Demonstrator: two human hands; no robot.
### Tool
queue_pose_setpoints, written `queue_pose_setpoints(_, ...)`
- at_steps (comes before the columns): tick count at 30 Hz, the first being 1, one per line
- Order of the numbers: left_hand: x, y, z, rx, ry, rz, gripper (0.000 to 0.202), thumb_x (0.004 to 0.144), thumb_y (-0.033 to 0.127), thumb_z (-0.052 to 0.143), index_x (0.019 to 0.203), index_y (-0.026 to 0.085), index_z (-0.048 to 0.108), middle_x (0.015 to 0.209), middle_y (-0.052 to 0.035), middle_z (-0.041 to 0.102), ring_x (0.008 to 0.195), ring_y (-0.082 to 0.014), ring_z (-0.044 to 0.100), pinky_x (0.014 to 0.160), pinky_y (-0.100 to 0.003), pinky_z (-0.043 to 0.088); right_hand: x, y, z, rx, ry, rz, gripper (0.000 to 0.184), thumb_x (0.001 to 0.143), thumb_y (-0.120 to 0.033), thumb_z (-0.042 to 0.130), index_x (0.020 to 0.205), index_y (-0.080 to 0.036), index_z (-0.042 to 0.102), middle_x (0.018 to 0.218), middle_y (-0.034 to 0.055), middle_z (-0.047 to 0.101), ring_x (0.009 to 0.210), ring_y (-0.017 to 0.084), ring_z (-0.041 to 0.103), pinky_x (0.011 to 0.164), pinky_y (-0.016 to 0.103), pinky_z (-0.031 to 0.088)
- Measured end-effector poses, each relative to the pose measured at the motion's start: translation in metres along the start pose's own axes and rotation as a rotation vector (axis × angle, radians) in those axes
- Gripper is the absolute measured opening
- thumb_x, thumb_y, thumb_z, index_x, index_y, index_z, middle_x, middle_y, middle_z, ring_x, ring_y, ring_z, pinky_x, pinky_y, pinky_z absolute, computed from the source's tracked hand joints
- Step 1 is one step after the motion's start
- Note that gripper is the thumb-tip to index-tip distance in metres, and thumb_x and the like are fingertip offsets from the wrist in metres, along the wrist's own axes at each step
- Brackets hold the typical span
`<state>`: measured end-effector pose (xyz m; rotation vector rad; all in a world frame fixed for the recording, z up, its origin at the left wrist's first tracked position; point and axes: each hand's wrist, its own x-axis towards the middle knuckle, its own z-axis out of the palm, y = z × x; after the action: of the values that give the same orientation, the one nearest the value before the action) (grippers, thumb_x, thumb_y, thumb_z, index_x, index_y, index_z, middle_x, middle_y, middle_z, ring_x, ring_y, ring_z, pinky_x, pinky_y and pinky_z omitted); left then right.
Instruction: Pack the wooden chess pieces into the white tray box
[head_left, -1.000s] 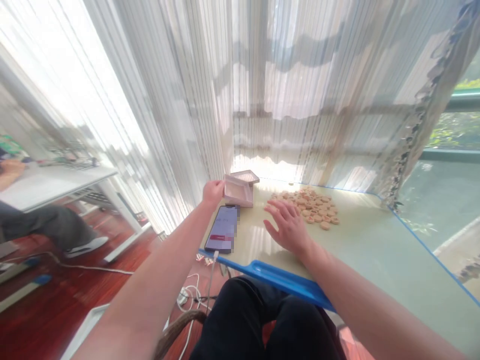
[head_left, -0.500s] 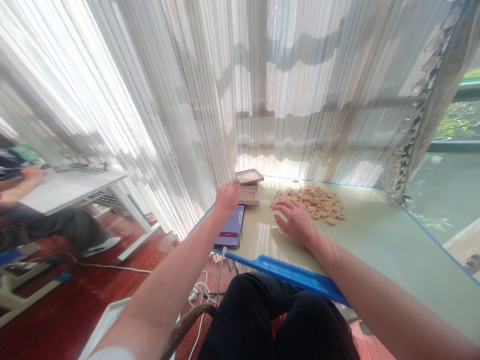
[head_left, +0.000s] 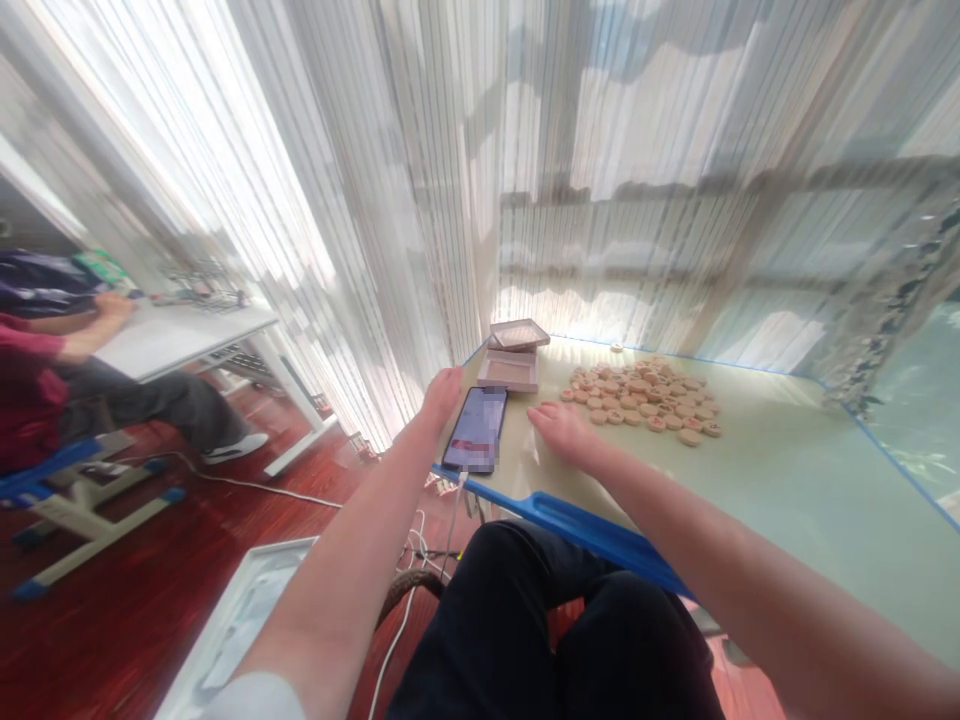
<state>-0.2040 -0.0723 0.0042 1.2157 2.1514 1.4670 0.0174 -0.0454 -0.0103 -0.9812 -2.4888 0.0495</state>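
My knees in dark trousers (head_left: pixel 540 620) sit nearest, just under the blue edge (head_left: pixel 577 525) of the pale green worktop (head_left: pixel 787 480). My left hand (head_left: pixel 442 388) rests at the worktop's left edge, fingers loosely bent and gripping nothing, its side touching the phone (head_left: pixel 477 430), which lies flat with its screen lit and a white cable (head_left: pixel 442 540) running off its near end toward the floor. My right hand (head_left: pixel 559 428) lies palm down on the worktop just right of the phone, fingers spread flat and empty, pointing toward the heap of round wooden game pieces (head_left: pixel 645 392); the fingertips are near the closest pieces, and I cannot tell whether they touch. Beyond the phone stands a shallow pinkish box (head_left: pixel 510 370), open, and its inside looks bare; its lid (head_left: pixel 519 334) rests tilted on the far rim. One stray piece (head_left: pixel 616 347) lies apart, near the white curtain (head_left: pixel 480 170). Off to the left, another person (head_left: pixel 67 360) sits at a white table (head_left: pixel 187 335).
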Motion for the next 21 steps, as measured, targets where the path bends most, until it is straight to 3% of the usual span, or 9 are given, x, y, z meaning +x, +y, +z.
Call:
queue_pose_setpoints(2,-0.003,-0.009,0.002,0.019,0.004,0.026,0.038,0.092,0.042,0.031,0.095,0.017,0.059,0.099,-0.0099,0.066,0.087,-0.0175,0.062,0.08,-0.031,0.046,0.011,-0.018,0.015,-0.017,-0.01,0.027,0.021,0.084,-0.015,0.052,0.078,-0.023,0.07,0.086,0.0079,0.071,0.096,0.024,0.062,0.083,0.039,0.048)
queue_pose_setpoints(4,-0.01,-0.009,0.006,0.088,0.003,0.112,0.036,0.092,0.042,0.033,0.091,0.018,0.059,0.099,-0.0101,0.066,0.093,-0.0199,0.06,0.084,-0.032,0.044,0.016,-0.029,0.025,-0.015,0.036,0.113,0.023,0.088,-0.022,0.047,0.084,-0.024,0.07,0.104,0.0094,0.069,0.105,0.025,0.058,0.087,0.043,0.046)
queue_pose_setpoints(6,-0.016,-0.006,0.009,0.227,0.005,0.258,0.04,0.094,0.041,0.027,0.088,0.018,0.06,0.096,-0.012,0.066,0.096,-0.023,0.059,0.084,-0.034,0.043,0.016,-0.033,0.031,0.012,0.081,0.209,0.027,0.091,-0.029,0.044,0.089,-0.027,0.071,0.118,0.0075,0.064,0.113,0.026,0.054,0.092,0.046,0.044)
queue_pose_setpoints(8,-0.019,-0.002,0.01,0.304,0.003,0.313,0.045,0.096,0.04,0.022,0.087,0.017,0.06,0.094,-0.0132,0.066,0.094,-0.0241,0.06,0.083,-0.035,0.043,0.016,-0.031,0.033,0.04,0.072,0.222,0.027,0.09,-0.028,0.045,0.087,-0.028,0.072,0.117,0.0045,0.065,0.116,0.025,0.053,0.096,0.044,0.042)
queue_pose_setpoints(12,-0.019,0.001,0.008,0.371,-0.015,0.31,0.057,0.096,0.044,0.013,0.081,0.018,0.062,0.089,-0.0131,0.068,0.089,-0.0253,0.062,0.08,-0.035,0.043,0.016,-0.027,0.033,0.063,0.041,0.175,0.029,0.09,-0.026,0.046,0.08,-0.029,0.073,0.106,0.0037,0.069,0.114,0.022,0.055,0.097,0.041,0.042)
queue_pose_setpoints(16,-0.018,0.0,0.007,0.41,-0.03,0.308,0.062,0.095,0.046,0.01,0.08,0.019,0.064,0.089,-0.0132,0.068,0.089,-0.0265,0.062,0.08,-0.036,0.042,0.015,-0.032,0.033,0.077,0.121,0.204,0.024,0.087,-0.035,0.05,0.086,-0.031,0.074,0.12,0.0041,0.063,0.111,0.026,0.055,0.093,0.046,0.044)
queue_pose_setpoints(18,-0.018,0.0,0.006,0.365,-0.024,0.273,0.065,0.094,0.049,0.009,0.082,0.019,0.065,0.089,-0.0129,0.069,0.09,-0.0272,0.062,0.08,-0.037,0.042,0.014,-0.035,0.032,0.08,0.159,0.144,0.024,0.086,-0.033,0.051,0.084,-0.03,0.074,0.124,0.0036,0.061,0.111,0.025,0.054,0.093,0.047,0.044)
queue_pose_setpoints(21,-0.017,-0.001,0.006,0.273,0.009,0.195,0.066,0.094,0.052,0.009,0.088,0.02,0.066,0.09,-0.0119,0.069,0.092,-0.0277,0.062,0.081,-0.037,0.043,0.013,-0.035,0.03,0.082,0.174,0.048,0.027,0.086,-0.025,0.048,0.079,-0.028,0.074,0.112,0.0055,0.067,0.109,0.023,0.055,0.093,0.044,0.044)
